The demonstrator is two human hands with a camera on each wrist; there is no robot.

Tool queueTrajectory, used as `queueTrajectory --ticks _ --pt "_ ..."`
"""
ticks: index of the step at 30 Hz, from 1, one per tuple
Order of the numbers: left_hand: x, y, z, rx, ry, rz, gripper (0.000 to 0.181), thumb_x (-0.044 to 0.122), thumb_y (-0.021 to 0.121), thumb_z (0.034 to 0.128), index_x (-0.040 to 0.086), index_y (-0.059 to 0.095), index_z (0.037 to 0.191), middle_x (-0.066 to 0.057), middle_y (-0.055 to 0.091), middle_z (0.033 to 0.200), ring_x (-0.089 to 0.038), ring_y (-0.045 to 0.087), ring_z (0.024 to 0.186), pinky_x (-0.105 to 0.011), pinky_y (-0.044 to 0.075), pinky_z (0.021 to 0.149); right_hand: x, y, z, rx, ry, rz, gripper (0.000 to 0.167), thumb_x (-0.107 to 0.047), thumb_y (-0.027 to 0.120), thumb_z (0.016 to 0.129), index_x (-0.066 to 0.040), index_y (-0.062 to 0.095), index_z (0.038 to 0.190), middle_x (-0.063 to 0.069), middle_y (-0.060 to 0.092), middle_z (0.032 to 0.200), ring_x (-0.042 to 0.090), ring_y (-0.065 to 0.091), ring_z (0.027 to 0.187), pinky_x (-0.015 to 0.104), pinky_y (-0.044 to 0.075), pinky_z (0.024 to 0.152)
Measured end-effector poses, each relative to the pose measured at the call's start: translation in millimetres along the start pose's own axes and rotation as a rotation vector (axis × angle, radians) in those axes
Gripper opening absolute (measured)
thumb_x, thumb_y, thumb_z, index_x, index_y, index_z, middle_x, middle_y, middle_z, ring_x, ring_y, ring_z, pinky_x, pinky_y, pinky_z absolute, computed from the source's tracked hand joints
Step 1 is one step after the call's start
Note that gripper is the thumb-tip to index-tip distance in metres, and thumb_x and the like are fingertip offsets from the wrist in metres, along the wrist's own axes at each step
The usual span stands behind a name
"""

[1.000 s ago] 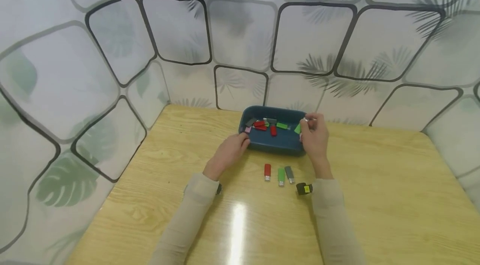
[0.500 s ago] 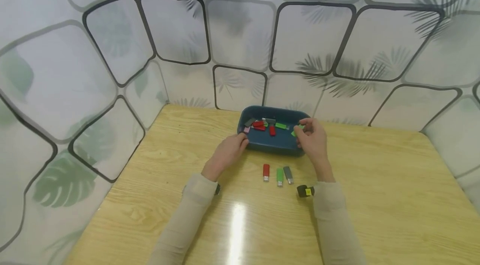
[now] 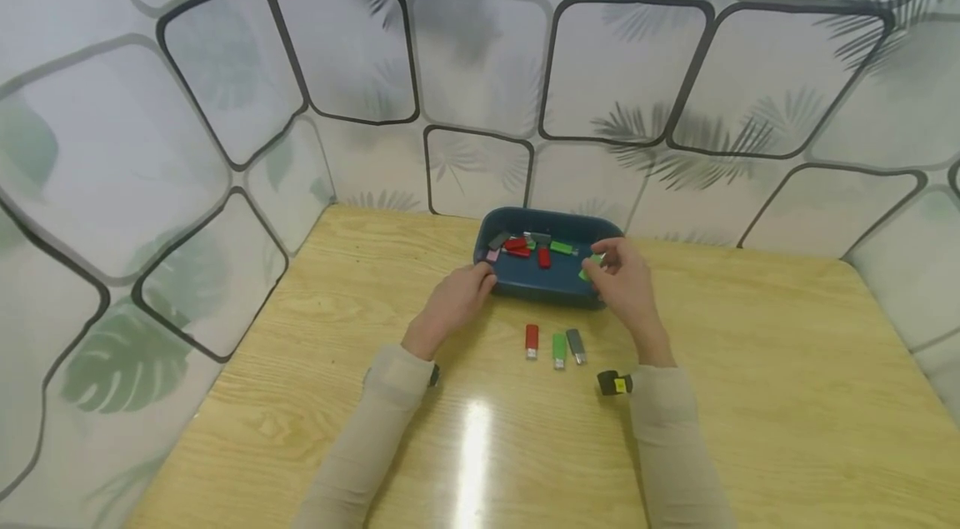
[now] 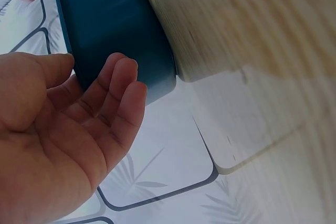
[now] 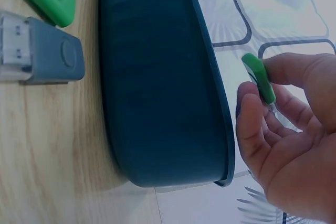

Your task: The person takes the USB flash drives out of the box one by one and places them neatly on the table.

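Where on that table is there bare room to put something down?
The table looks bare right of the right sleeve and left of the left sleeve, both out toward the walls. It's crowded just before the blue tray, where three USB sticks lie; more sticks overlap at the tray's left end.

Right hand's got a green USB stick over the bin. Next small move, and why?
I'd probably lift the held green stick over the near side of the blue bin toward the table: the right hand pinches it, and a red stick, second green stick and grey stick lie there.
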State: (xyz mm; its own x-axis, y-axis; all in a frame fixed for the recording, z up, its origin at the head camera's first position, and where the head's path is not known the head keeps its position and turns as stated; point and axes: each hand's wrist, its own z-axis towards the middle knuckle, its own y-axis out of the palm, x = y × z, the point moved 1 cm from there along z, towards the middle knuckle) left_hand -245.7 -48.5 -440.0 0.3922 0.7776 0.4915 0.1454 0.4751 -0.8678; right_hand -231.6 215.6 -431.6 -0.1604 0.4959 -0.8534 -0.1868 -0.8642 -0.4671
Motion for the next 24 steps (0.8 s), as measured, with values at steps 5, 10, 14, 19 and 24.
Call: queueTrajectory --ticks 5,10,14,19,24 --pt "-0.5 1.2 0.2 0.008 0.006 0.005 0.025 0.020 0.047 0.1066 0.002 0.063 0.117 -0.012 0.067 0.103 -0.025 0.065 0.094 -0.040 0.053 0.084 1.9 0.6 -2.5 -0.070 -0.033 -0.105 0.024 -0.013 0.067 0.094 -0.001 0.059 0.115 0.011 0.056 0.088 0.018 0.053 0.067 0.028 0.046 0.055" --pt "-0.8 1.5 0.7 0.004 0.009 0.013 0.025 0.020 0.047 0.1066 0.002 0.062 0.117 -0.012 0.067 0.103 -0.025 0.065 0.093 -0.040 0.054 0.083 2.1 -1.6 -5.9 -0.135 -0.059 -0.171 0.023 -0.012 0.069 0.093 -0.002 0.062 0.112 0.010 0.057 0.087 0.022 0.052 0.073 0.031 0.044 0.062" --pt "-0.6 1.1 1.9 0.005 0.004 0.012 0.025 0.021 0.047 0.1066 0.003 0.062 0.116 -0.011 0.066 0.101 -0.023 0.064 0.090 -0.040 0.053 0.081 1.5 -5.5 -10.0 -0.210 -0.075 -0.199 0.025 -0.013 0.071 0.092 -0.002 0.062 0.112 0.009 0.058 0.084 0.022 0.052 0.073 0.032 0.044 0.064" --pt "-2.4 2.9 3.2 0.002 -0.008 0.008 0.024 0.022 0.047 0.1068 0.005 0.063 0.113 -0.008 0.066 0.096 -0.021 0.062 0.085 -0.039 0.053 0.078 0.5 -9.2 -15.8 -0.282 -0.081 -0.175 0.025 -0.012 0.070 0.093 -0.001 0.061 0.113 0.007 0.060 0.082 0.021 0.053 0.069 0.032 0.045 0.061" --pt "-2.5 4.1 3.1 -0.002 -0.004 0.012 0.025 0.022 0.046 0.1070 0.005 0.063 0.113 -0.008 0.066 0.095 -0.020 0.062 0.084 -0.038 0.053 0.077 0.9 -10.2 -18.7 -0.297 -0.081 -0.193 0.024 -0.011 0.069 0.093 -0.001 0.060 0.114 0.007 0.059 0.081 0.020 0.052 0.069 0.031 0.045 0.061"
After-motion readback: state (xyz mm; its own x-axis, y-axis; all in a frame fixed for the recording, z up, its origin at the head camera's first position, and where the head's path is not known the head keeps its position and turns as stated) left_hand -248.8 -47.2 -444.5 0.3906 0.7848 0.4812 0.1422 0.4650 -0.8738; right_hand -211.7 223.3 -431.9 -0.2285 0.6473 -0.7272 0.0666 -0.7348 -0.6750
